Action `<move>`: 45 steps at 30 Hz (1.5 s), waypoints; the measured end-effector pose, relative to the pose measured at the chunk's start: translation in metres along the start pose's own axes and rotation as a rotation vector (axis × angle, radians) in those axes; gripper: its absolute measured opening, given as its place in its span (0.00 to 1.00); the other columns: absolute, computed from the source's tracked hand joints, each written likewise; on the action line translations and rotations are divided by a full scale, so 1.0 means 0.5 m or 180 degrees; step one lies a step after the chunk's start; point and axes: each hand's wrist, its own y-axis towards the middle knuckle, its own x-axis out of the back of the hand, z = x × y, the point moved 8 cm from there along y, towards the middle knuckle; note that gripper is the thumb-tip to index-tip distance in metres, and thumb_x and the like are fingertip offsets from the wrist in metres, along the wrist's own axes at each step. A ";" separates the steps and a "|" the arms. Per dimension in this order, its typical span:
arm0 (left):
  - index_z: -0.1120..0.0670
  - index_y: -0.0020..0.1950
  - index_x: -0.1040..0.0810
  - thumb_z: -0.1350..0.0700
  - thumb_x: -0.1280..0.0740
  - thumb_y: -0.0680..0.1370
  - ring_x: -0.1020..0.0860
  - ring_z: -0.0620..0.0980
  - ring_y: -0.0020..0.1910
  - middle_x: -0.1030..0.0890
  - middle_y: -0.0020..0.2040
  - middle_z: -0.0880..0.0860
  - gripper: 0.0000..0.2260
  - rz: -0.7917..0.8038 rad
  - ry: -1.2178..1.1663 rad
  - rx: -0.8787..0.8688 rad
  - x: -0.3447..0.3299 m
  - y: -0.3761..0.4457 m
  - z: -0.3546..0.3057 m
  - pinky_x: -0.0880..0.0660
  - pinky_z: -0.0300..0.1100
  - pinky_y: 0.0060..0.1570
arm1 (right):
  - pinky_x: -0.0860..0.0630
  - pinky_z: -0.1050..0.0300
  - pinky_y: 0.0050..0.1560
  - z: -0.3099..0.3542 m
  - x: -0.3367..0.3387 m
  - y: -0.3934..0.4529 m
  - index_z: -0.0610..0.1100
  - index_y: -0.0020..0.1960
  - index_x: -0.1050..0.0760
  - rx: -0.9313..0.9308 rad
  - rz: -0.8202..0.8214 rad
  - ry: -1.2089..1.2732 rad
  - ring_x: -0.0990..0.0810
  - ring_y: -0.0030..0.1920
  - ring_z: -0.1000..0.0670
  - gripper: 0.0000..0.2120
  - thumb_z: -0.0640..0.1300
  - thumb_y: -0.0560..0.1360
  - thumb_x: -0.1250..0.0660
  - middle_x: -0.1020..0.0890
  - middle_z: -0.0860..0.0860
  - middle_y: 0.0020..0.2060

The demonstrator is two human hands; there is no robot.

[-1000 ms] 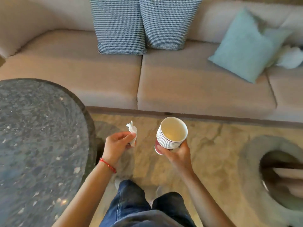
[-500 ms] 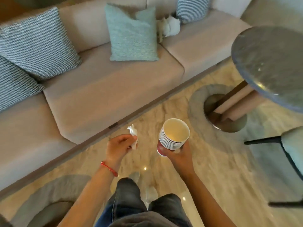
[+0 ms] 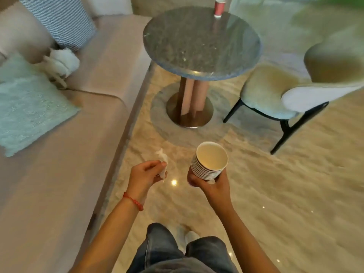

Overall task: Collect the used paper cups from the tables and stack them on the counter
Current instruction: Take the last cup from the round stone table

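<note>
My right hand (image 3: 211, 186) grips a stack of several nested paper cups (image 3: 208, 161) from below, white rims showing and the red outer wall partly hidden by my fingers. The top cup looks empty inside. My left hand (image 3: 144, 175) pinches a crumpled white tissue (image 3: 163, 162) at the same height, a little left of the stack. A single red paper cup (image 3: 219, 7) stands upright on the far edge of the round dark stone table (image 3: 197, 44) ahead of me.
A beige sofa (image 3: 59, 154) runs along my left with a teal cushion (image 3: 25, 107), a striped cushion (image 3: 59, 20) and a white fluffy item (image 3: 61, 60). A pale chair (image 3: 285, 89) with black legs stands right of the table. Marble floor (image 3: 275, 194) stretches ahead and right.
My view has swung right along the sofa, bringing the round table and the red cup on it into full view. Both hands keep the same hold on tissue and cup stack.
</note>
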 end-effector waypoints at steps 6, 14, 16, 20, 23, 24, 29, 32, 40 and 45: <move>0.60 0.39 0.18 0.64 0.31 0.72 0.20 0.46 0.35 0.18 0.36 0.54 0.04 0.0732 0.0414 0.0066 -0.143 0.015 0.004 0.23 0.35 0.35 | 0.28 0.75 0.42 -0.042 0.117 -0.037 0.48 0.61 0.31 -0.0358 -0.0776 0.0080 0.22 0.48 0.66 0.32 0.40 0.62 0.20 0.20 0.59 0.47; 0.55 0.39 0.18 0.62 0.30 0.72 0.20 0.48 0.36 0.18 0.37 0.54 0.03 0.1459 0.0997 0.0141 -0.373 -0.030 0.055 0.23 0.35 0.34 | 0.27 0.72 0.42 -0.103 0.320 -0.128 0.49 0.56 0.28 -0.0664 -0.1723 0.0197 0.20 0.46 0.63 0.26 0.43 0.62 0.21 0.18 0.56 0.45; 0.56 0.39 0.18 0.62 0.29 0.71 0.20 0.49 0.38 0.18 0.38 0.54 0.03 0.1584 0.1093 0.0168 -0.435 -0.051 0.077 0.22 0.36 0.35 | 0.27 0.72 0.43 -0.121 0.376 -0.148 0.46 0.58 0.28 -0.0706 -0.1898 0.0266 0.21 0.47 0.63 0.27 0.42 0.63 0.21 0.18 0.55 0.47; 0.57 0.38 0.18 0.63 0.29 0.71 0.20 0.50 0.37 0.18 0.37 0.55 0.03 0.1862 0.1216 0.0198 -0.576 -0.109 0.123 0.22 0.36 0.34 | 0.28 0.74 0.43 -0.151 0.504 -0.182 0.45 0.60 0.29 -0.0710 -0.2205 0.0377 0.21 0.48 0.65 0.30 0.41 0.62 0.21 0.19 0.56 0.49; 0.58 0.39 0.18 0.63 0.29 0.71 0.21 0.50 0.36 0.18 0.35 0.54 0.02 0.2083 0.1300 0.0206 -0.698 -0.167 0.165 0.21 0.37 0.34 | 0.28 0.74 0.43 -0.173 0.626 -0.212 0.44 0.60 0.29 -0.0710 -0.2422 0.0405 0.21 0.48 0.63 0.30 0.41 0.62 0.21 0.18 0.53 0.50; 0.58 0.38 0.18 0.63 0.29 0.71 0.20 0.50 0.35 0.18 0.35 0.54 0.02 0.2163 0.1324 0.0209 -0.741 -0.189 0.180 0.22 0.38 0.34 | 0.28 0.74 0.43 -0.180 0.670 -0.223 0.43 0.60 0.29 -0.0700 -0.2492 0.0408 0.21 0.48 0.63 0.30 0.40 0.62 0.21 0.18 0.52 0.50; 0.57 0.36 0.18 0.63 0.29 0.71 0.20 0.48 0.34 0.17 0.33 0.52 0.04 0.2645 0.1456 0.0205 -0.958 -0.307 0.243 0.23 0.37 0.33 | 0.28 0.73 0.43 -0.216 0.880 -0.301 0.42 0.61 0.29 -0.0696 -0.2945 0.0475 0.21 0.47 0.62 0.29 0.39 0.63 0.21 0.18 0.52 0.48; 0.55 0.35 0.18 0.62 0.29 0.71 0.20 0.46 0.32 0.18 0.30 0.50 0.06 0.2880 0.1561 0.0154 -1.066 -0.360 0.265 0.22 0.39 0.35 | 0.27 0.73 0.42 -0.234 0.976 -0.336 0.41 0.60 0.29 -0.0737 -0.3182 0.0507 0.21 0.45 0.61 0.28 0.38 0.63 0.22 0.18 0.50 0.48; 0.57 0.35 0.19 0.64 0.29 0.71 0.21 0.47 0.30 0.18 0.30 0.52 0.05 0.3099 0.1604 0.0166 -1.283 -0.405 0.304 0.22 0.40 0.34 | 0.27 0.71 0.42 -0.288 1.143 -0.333 0.42 0.57 0.27 -0.0868 -0.3599 0.0621 0.21 0.44 0.60 0.25 0.37 0.63 0.22 0.17 0.55 0.43; 0.57 0.34 0.18 0.63 0.29 0.71 0.21 0.50 0.33 0.19 0.31 0.53 0.06 0.3256 0.1610 0.0168 -1.448 -0.391 0.317 0.22 0.44 0.40 | 0.26 0.70 0.41 -0.313 1.260 -0.258 0.44 0.55 0.27 -0.0891 -0.3634 0.0650 0.20 0.42 0.60 0.24 0.37 0.63 0.22 0.17 0.55 0.41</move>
